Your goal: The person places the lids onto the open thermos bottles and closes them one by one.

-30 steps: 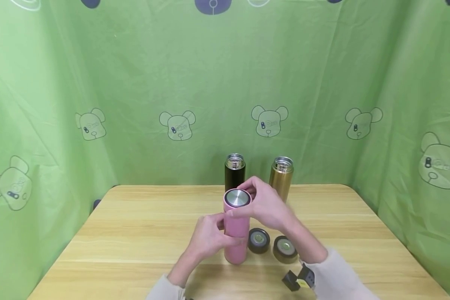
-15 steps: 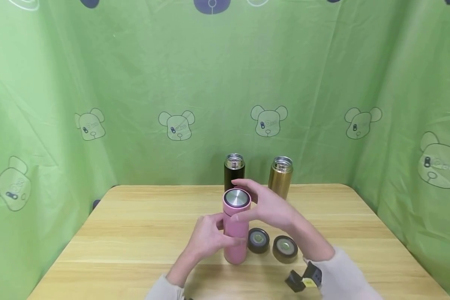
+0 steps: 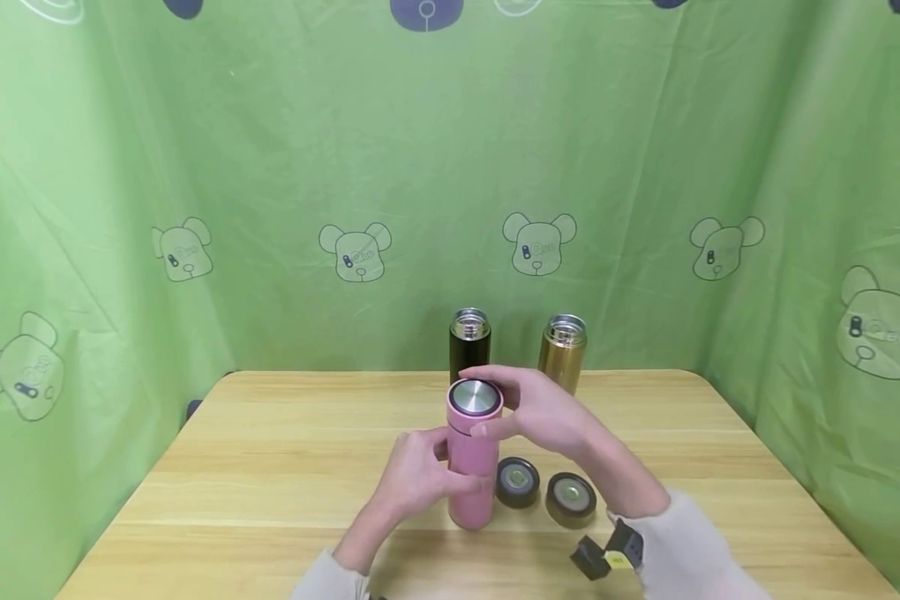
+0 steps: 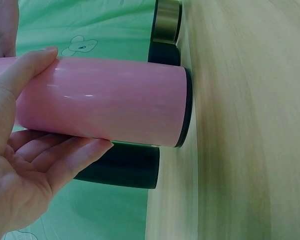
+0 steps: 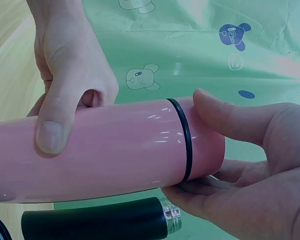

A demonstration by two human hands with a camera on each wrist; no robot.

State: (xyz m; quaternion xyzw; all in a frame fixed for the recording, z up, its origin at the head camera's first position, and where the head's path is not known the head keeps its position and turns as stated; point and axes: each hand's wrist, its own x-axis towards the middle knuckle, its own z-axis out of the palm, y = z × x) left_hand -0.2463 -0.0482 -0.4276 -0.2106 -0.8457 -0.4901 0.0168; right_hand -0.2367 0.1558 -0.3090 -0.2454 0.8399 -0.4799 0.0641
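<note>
A pink thermos bottle [image 3: 472, 467] stands upright near the table's middle, topped by its pink lid [image 3: 476, 397] with a shiny metal disc. My left hand [image 3: 416, 473] grips the body from the left, thumb across the front and fingers behind. Around the lid is my right hand [image 3: 546, 414], its thumb at the near side and its fingers at the far side. In the right wrist view a black ring [image 5: 184, 140] marks the seam between body and lid, with the right thumb [image 5: 229, 117] on the lid side of it.
Behind the pink bottle stand a lidless black thermos [image 3: 468, 354] and a lidless gold thermos [image 3: 561, 362]. A black lid [image 3: 517, 483] and a gold lid [image 3: 571, 500] lie upside down to its right on the wooden table [image 3: 270, 467]. A green curtain [image 3: 435, 150] surrounds the table.
My right hand has shifted round the lid: its thumb has moved right and its fingertips left along the far side. The left hand and the bottle stay in place.
</note>
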